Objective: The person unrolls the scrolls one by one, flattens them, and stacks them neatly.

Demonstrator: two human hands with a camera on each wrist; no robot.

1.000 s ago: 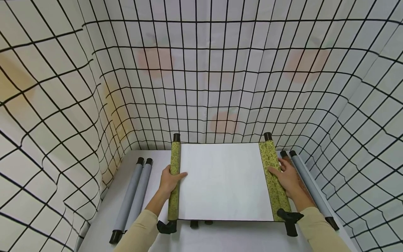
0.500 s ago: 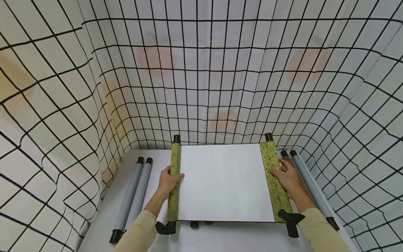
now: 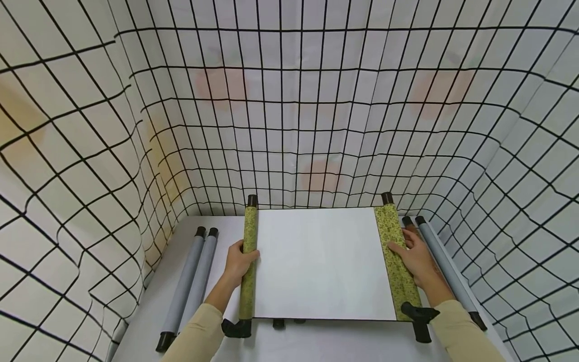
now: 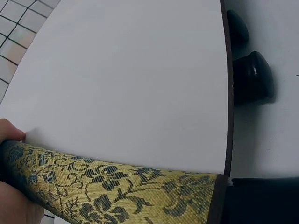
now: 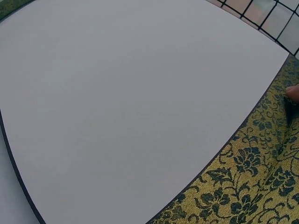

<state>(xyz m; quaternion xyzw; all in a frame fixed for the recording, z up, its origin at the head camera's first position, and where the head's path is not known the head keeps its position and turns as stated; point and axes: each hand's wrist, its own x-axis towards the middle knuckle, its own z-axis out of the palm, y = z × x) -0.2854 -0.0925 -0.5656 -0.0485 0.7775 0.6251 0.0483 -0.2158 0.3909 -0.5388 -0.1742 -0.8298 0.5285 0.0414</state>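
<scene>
A partly unrolled hanging scroll (image 3: pixel 321 264) with a blank white middle and yellow-green floral brocade spans the space between both hands. My left hand (image 3: pixel 239 261) grips its left roll (image 3: pixel 249 251), thumb over the front at the white sheet's edge. On the other side my right hand (image 3: pixel 413 254) holds the brocade-covered right roll (image 3: pixel 398 271), its thumb on the brocade. In the left wrist view a fingertip (image 4: pixel 11 130) shows above the patterned roll (image 4: pixel 103 191). The right wrist view shows a thumb tip (image 5: pixel 293 92) on the brocade (image 5: pixel 233 177). Most fingers are hidden behind the rolls.
Two grey rolled scrolls (image 3: pixel 183 286) lie at the table's left. A grey roll (image 3: pixel 445 266) and a brownish roll (image 3: pixel 408 223) lie at the right. Black knobs (image 4: pixel 254 77) poke out beneath the scroll's near edge. Black wire mesh (image 3: pixel 300 115) surrounds the white table (image 3: pixel 325 344).
My left hand and its roll have shifted slightly left, the thumb drawing back off the white sheet. The right hand has moved slightly right, so the white span is a little wider.
</scene>
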